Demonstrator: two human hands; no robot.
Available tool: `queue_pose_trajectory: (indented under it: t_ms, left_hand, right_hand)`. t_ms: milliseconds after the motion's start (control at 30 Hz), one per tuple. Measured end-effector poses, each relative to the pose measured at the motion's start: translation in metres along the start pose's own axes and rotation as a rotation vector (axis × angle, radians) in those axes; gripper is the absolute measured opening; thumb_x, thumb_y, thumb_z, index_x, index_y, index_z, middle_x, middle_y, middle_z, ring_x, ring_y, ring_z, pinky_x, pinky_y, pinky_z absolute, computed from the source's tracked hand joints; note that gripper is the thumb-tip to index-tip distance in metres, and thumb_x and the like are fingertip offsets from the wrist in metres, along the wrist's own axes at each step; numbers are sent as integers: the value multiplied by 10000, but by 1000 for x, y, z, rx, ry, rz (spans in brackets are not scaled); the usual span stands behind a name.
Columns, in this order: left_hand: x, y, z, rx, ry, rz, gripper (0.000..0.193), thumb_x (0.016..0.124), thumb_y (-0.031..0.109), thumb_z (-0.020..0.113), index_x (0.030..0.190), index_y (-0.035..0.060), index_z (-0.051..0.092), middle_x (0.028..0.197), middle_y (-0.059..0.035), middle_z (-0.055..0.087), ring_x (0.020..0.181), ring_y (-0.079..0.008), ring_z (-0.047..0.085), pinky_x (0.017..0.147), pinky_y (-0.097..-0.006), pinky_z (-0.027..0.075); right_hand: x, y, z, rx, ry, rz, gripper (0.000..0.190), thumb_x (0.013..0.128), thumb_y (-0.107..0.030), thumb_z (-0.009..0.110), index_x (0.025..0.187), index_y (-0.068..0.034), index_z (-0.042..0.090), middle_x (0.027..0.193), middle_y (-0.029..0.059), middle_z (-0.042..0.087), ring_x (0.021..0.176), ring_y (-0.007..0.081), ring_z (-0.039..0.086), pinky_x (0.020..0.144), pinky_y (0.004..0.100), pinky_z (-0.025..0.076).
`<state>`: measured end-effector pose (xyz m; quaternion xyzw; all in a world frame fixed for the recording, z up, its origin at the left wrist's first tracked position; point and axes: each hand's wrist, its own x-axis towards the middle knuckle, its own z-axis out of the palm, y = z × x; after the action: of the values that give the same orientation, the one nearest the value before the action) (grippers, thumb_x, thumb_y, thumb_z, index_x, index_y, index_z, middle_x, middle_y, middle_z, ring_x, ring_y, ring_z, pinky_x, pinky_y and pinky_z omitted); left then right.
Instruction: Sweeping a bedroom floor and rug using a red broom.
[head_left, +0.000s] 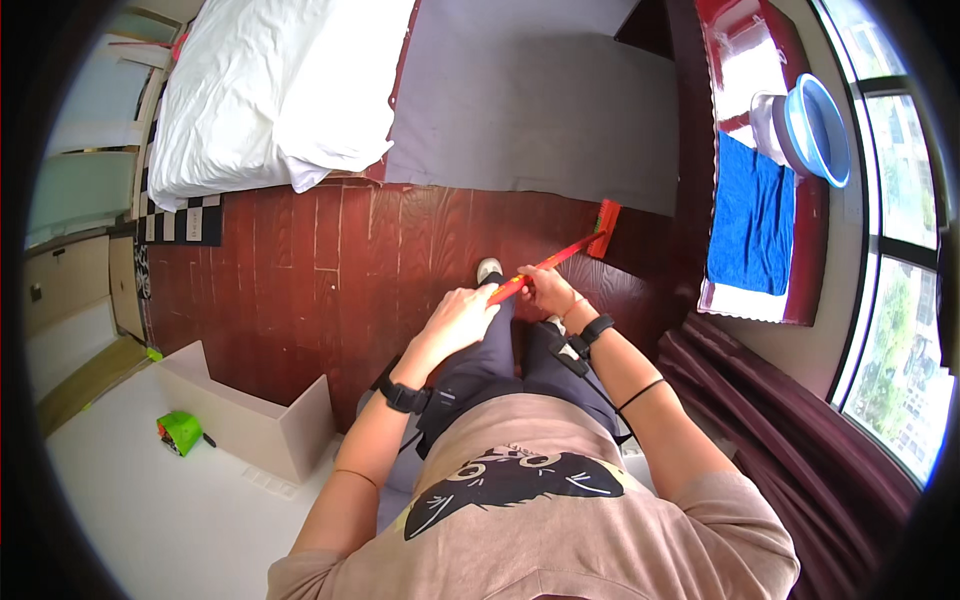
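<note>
My left hand (459, 319) is closed around the near end of a red broom handle (559, 256). Further along the same handle, my right hand (551, 291) grips it too. The handle slants away to the upper right, ending in an orange broom head (604, 229) with bristles turned to the left. That head rests by the dark red wood floor (300, 277), close to the edge of a grey sheet or mat.
White bedding (277, 97) lies at the upper left, beside a grey covering (525, 112). On the right, a blue towel (750, 217) and a blue basin (821, 131) sit on a window ledge above a maroon curtain (780, 420). A white panelled desk (225, 412) stands lower left.
</note>
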<state>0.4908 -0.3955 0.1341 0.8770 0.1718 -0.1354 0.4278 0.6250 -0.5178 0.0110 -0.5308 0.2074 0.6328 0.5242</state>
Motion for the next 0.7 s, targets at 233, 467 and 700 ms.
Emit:
queue_pose_trajectory:
  t_ms: [233, 467, 700]
  left_hand:
    - [16, -8, -65, -198, -145, -217, 332, 795, 120, 483, 1106, 8, 453, 639, -155, 564, 567, -209, 589, 536, -307, 475]
    - [26, -34, -80, -461, -200, -214, 274, 785, 117, 497, 1027, -3, 458, 664, -126, 565, 564, -209, 595, 556, -302, 473]
    - [84, -41, -36, -525, -320, -230, 402, 774, 72, 497, 1163, 27, 407, 680, -125, 542, 567, -193, 591, 518, -296, 500]
  right_hand:
    - [33, -18, 48, 16, -33, 6, 150, 785, -128, 479, 686, -16, 491, 548, 44, 470, 427, 112, 432, 376, 232, 376]
    - [54, -28, 67, 36, 93, 38, 144, 785, -122, 471, 679, -25, 490, 569, 59, 483, 416, 118, 416, 374, 221, 356]
    - [65, -51, 4, 5, 229, 67, 132, 767, -126, 496, 690, -39, 434, 548, 56, 421, 423, 126, 411, 361, 238, 338]
